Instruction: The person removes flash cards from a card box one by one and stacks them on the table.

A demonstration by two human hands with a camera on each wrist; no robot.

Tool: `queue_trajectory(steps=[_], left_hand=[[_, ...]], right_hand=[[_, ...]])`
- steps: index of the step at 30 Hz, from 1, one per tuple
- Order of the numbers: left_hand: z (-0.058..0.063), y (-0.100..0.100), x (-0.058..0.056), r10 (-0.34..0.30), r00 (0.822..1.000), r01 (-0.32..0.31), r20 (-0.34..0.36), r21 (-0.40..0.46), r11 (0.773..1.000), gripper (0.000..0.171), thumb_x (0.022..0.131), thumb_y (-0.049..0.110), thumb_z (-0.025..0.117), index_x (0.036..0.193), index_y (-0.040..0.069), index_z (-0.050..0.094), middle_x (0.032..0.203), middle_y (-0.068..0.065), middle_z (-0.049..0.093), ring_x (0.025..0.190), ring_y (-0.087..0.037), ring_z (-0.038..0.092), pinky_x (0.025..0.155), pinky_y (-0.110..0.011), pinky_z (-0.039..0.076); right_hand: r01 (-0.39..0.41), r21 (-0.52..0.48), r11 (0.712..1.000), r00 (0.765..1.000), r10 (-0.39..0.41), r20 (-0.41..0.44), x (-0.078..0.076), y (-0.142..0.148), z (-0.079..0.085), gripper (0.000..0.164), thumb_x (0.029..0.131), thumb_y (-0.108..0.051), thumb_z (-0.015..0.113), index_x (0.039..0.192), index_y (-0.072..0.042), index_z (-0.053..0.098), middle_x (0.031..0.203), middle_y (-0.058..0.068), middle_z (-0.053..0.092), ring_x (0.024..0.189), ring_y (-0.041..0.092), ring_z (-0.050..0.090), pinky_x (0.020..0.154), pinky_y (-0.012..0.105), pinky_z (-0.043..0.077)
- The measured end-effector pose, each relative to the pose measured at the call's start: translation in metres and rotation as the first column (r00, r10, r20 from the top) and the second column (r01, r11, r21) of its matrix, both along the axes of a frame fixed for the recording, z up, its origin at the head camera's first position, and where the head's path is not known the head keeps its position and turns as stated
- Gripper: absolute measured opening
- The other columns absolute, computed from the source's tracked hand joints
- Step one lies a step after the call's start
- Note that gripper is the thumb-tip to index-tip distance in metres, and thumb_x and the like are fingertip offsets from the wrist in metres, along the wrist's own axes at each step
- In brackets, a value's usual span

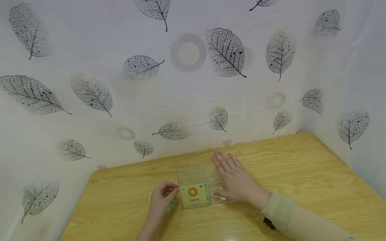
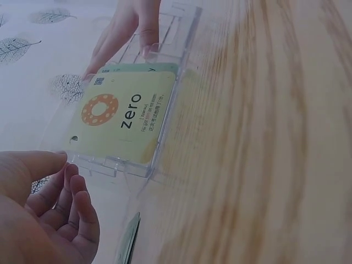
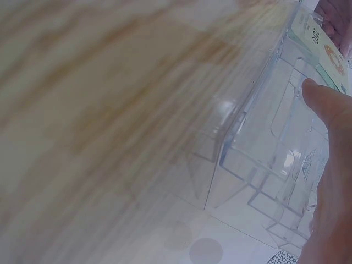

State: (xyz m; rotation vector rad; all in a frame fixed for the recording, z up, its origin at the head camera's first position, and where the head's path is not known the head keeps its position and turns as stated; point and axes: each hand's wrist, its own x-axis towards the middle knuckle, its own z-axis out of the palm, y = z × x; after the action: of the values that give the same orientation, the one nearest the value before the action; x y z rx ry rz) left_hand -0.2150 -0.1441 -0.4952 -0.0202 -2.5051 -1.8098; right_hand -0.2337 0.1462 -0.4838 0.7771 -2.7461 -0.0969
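Observation:
A clear plastic card box [image 1: 193, 176] lies on the table, with a pale yellow card [image 1: 194, 200] marked "zero" and an orange ring in its left part. Beneath that card a green card [image 2: 142, 67] peeks out. At the box's left edge, my left hand [image 1: 160, 199] pinches the clear rim between thumb and index finger, the other fingers curled. My right hand [image 1: 236, 181] rests with fingers straight across the right part of the box, thumb lying on the clear plastic. Partly hidden under the left hand is another greenish card stack [image 1: 171, 205] on the table.
The wooden table [image 1: 285, 173] stretches around the box. A white curtain [image 1: 191, 98] printed with dark leaves hangs behind and at both sides. The right wrist wears a dark band [image 1: 268, 223].

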Motion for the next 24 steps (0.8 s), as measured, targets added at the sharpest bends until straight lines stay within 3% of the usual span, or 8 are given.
queue_trajectory(steps=[13, 24], left_hand=[[0.0016, 0.0027, 0.0022, -0.020, 1.000, 0.020, -0.001, 0.021, 1.000, 0.014, 0.098, 0.002, 0.072, 0.110, -0.006, 0.070, 0.098, -0.013, 0.072, 0.077, -0.006, 0.060, 0.065, -0.019, 0.054], [0.0027, 0.0053, 0.0022, -0.017, 1.000, 0.017, 0.007, 0.014, 1.000, 0.016, 0.098, 0.004, 0.073, 0.110, -0.006, 0.070, 0.101, -0.016, 0.072, 0.078, -0.008, 0.059, 0.065, -0.017, 0.052]], right_hand=[[0.003, 0.005, 1.000, 1.000, -0.003, 0.002, 0.0000, -0.0003, -0.0002, 0.117, 0.093, -0.080, 0.056, 0.168, 0.000, 0.015, 0.177, 0.019, 0.012, 0.164, 0.038, 0.022, 0.134, 0.054, 0.016], [-0.010, -0.027, 1.000, 1.000, 0.010, -0.007, 0.0008, 0.0001, 0.0007, 0.117, 0.091, -0.077, 0.062, 0.167, 0.001, 0.019, 0.176, 0.021, 0.018, 0.163, 0.039, 0.023, 0.134, 0.055, 0.018]])
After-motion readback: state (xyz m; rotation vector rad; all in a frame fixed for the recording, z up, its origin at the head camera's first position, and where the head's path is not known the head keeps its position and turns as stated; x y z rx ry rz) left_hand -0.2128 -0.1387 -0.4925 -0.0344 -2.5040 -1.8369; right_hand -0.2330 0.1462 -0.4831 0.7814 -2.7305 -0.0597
